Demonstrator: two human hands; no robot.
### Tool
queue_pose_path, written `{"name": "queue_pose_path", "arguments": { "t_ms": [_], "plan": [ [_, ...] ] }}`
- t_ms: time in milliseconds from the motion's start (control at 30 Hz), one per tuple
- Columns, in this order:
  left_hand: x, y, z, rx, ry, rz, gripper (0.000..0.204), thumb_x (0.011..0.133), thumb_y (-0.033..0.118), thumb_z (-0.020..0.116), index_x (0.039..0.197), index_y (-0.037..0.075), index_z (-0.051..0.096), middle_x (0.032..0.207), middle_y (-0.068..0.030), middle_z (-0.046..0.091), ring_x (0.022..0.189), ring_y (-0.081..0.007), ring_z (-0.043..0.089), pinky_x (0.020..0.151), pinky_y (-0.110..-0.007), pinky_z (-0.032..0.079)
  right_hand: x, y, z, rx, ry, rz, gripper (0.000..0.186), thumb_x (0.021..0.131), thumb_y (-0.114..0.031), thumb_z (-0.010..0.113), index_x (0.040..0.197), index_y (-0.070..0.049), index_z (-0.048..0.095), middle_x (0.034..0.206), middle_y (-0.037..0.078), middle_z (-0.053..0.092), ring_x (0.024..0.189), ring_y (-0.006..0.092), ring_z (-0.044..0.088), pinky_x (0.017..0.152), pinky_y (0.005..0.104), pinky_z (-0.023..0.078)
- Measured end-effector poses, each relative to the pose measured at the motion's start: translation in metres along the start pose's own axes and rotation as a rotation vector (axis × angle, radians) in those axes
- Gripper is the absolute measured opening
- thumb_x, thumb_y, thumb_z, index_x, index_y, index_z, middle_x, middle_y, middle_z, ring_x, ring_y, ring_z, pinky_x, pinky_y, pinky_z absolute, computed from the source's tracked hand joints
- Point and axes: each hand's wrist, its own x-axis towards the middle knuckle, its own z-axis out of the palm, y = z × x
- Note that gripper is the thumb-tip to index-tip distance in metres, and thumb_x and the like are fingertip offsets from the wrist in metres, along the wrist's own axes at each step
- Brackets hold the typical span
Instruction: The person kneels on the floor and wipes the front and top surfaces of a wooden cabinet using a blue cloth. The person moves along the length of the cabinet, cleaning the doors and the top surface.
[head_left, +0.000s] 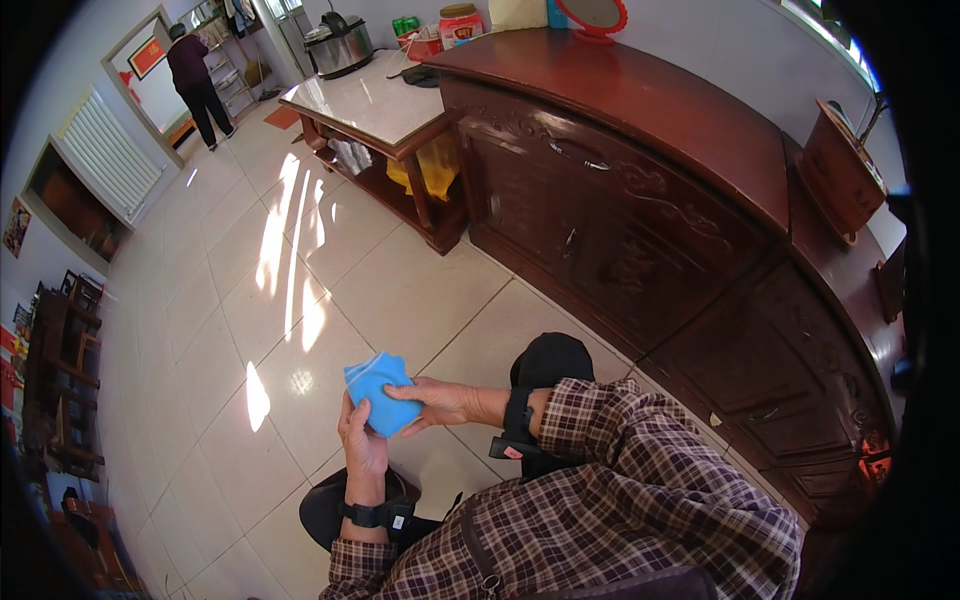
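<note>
A small folded blue cloth [378, 385] with a pale stripe near its upper edge is held up in front of me, above the tiled floor. My left hand [363, 442] grips its lower left side, with the thumb lying over the front. From the right, my right hand [436, 399] pinches the cloth, thumb on top and the fingers mostly hidden behind it. Both hands are closed on the same bundle. Dark bands with small devices circle both wrists, and checked sleeves cover the forearms.
To my right runs a carved dark-red cabinet [620, 220]. Beyond it, a light-topped table [370, 105] carries a steel cooker [340, 50]. A potted plant's brown planter [842, 175] tops the cabinet. Another person [195, 85] stands at the far left doorway; wooden chairs [75, 370] line the left.
</note>
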Motion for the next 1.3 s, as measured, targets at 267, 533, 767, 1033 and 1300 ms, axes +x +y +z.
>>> {"name": "queue_pose_path", "arguments": {
  "t_ms": [267, 533, 767, 1033, 1300],
  "plan": [
    [0.0, -0.002, 0.004, 0.124, 0.053, -0.02, 0.08, 0.092, 0.018, 0.072, 0.156, 0.002, 0.027, 0.143, -0.0115, 0.052, 0.129, -0.0244, 0.054, 0.108, -0.039, 0.045, 0.007, -0.006, -0.008, -0.105, 0.066, -0.271, 0.049, 0.09, -0.029, 0.076, 0.13, -0.005, 0.062, 0.12, 0.006, 0.067, 0.108, 0.0198, 0.063, 0.094, 0.0364, 0.052],
    [0.005, -0.006, -0.013, 0.567, 0.127, -0.115, 0.074, 0.097, 0.031, 0.068, 0.154, 0.001, 0.032, 0.101, -0.0107, 0.072, 0.085, -0.0183, 0.071, 0.073, -0.028, 0.051, 0.01, -0.015, -0.018, -0.373, 0.299, -0.357, 0.025, 0.09, -0.016, 0.073, 0.112, -0.005, 0.072, 0.096, 0.002, 0.071, 0.091, 0.0121, 0.064, 0.084, 0.0306, 0.051],
    [-0.018, 0.061, -0.012, 0.497, 0.376, 0.17, 0.051, 0.102, 0.032, 0.056, 0.144, 0.003, 0.049, 0.089, -0.0121, 0.072, 0.077, -0.016, 0.068, 0.067, -0.025, 0.047, -0.064, -0.088, -0.045, -0.223, 0.497, -0.595, 0.026, 0.089, -0.014, 0.068, 0.113, -0.006, 0.066, 0.098, 0.007, 0.07, 0.079, 0.0153, 0.067, 0.054, 0.0291, 0.055],
    [-0.133, 0.109, -0.057, 0.917, 0.465, 0.467, 0.047, 0.099, 0.017, 0.058, 0.141, -0.003, 0.051, 0.083, -0.0093, 0.068, 0.079, -0.0177, 0.065, 0.079, -0.031, 0.051, -0.256, -0.083, -0.098, -0.901, 1.565, -1.116, 0.034, 0.084, 0.007, 0.069, 0.115, -0.006, 0.07, 0.105, 0.005, 0.068, 0.097, 0.0179, 0.065, 0.087, 0.0309, 0.051],
    [-0.172, 0.041, -0.096, 1.806, 0.217, 0.691, 0.025, 0.085, 0.008, 0.066, 0.109, 0.001, 0.068, 0.114, -0.0122, 0.067, 0.118, -0.0364, 0.056, 0.108, -0.051, 0.033, -0.346, -0.043, -0.173, -1.767, 2.068, -0.81, 0.059, 0.066, 0.018, 0.068, 0.118, -0.009, 0.069, 0.116, 0.009, 0.06, 0.113, 0.0314, 0.056, 0.093, 0.0414, 0.049]
  ]
}}
